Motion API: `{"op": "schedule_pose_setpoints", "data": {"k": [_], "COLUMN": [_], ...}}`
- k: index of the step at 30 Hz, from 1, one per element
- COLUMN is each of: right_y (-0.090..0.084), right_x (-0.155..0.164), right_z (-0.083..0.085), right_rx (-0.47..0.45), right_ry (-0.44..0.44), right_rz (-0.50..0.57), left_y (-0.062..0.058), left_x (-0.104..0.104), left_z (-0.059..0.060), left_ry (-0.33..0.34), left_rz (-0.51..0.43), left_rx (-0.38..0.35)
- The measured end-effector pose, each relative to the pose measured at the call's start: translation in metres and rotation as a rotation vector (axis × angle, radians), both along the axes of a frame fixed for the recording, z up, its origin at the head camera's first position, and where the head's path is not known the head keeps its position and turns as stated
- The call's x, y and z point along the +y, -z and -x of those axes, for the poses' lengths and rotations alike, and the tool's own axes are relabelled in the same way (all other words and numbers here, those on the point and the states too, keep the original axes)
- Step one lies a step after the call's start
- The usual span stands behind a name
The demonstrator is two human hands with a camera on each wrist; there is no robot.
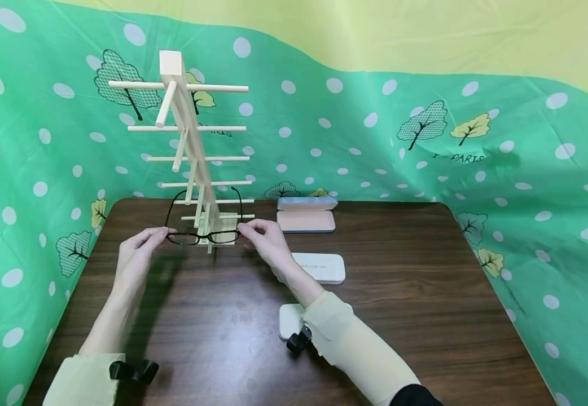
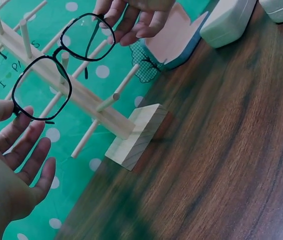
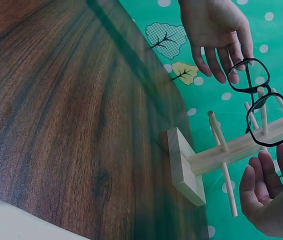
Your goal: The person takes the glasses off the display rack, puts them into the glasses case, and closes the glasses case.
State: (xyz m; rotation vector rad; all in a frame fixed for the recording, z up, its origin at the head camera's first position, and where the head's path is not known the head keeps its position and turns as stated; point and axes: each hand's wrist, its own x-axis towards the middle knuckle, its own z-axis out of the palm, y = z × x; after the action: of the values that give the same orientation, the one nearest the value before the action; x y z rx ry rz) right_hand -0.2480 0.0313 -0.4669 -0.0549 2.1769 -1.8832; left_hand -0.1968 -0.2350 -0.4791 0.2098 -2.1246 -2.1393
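Note:
A pair of black-framed glasses (image 1: 202,237) hangs in front of the lowest rungs of a pale wooden rack (image 1: 192,152), temples unfolded and reaching back on either side of the post. My left hand (image 1: 159,232) pinches the frame's left end, and my right hand (image 1: 245,228) pinches its right end. In the left wrist view the glasses (image 2: 61,65) lie across the dowels, between my left hand (image 2: 16,112) and my right hand (image 2: 116,25). The right wrist view shows the glasses (image 3: 261,105) above the rack's base block (image 3: 184,167), with my right hand (image 3: 281,155) under them.
An open glasses case (image 1: 306,217) with a pink lining sits behind the rack's right side. A closed white case (image 1: 319,268) lies by my right wrist, and another white case (image 1: 289,321) is partly under my forearm. A green dotted cloth (image 1: 426,141) walls the dark wooden table (image 1: 400,316).

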Motion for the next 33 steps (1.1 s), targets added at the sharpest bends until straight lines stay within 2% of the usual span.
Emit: {"op": "schedule_pose_setpoints", "data": {"k": [10,17,24,28,33], "right_y": [-0.004,-0.008,-0.01,-0.01,-0.009], "right_x": [0.003,0.008,0.014,0.017,0.022], "right_z": [-0.004,-0.006,-0.007,-0.008,-0.009], "right_rx": [0.009,0.04,0.066,0.062,0.077], "right_ry": [-0.007,-0.014,-0.025,-0.028,-0.019], "right_rz": [0.005,-0.038,-0.036,-0.032,-0.051], "left_y": [-0.006,-0.008,-0.011,-0.011,-0.01], "left_x": [0.002,0.007,0.019,0.027,0.037], "left_z": [-0.011,-0.019,-0.029,-0.036,-0.043], "left_ry": [-0.018,-0.024,-0.095,-0.14,-0.16], "left_rz": [0.156,0.076,0.036,0.035,0.053], "left_rx": [0.02,0.039,0.029,0.026,0.033]}}
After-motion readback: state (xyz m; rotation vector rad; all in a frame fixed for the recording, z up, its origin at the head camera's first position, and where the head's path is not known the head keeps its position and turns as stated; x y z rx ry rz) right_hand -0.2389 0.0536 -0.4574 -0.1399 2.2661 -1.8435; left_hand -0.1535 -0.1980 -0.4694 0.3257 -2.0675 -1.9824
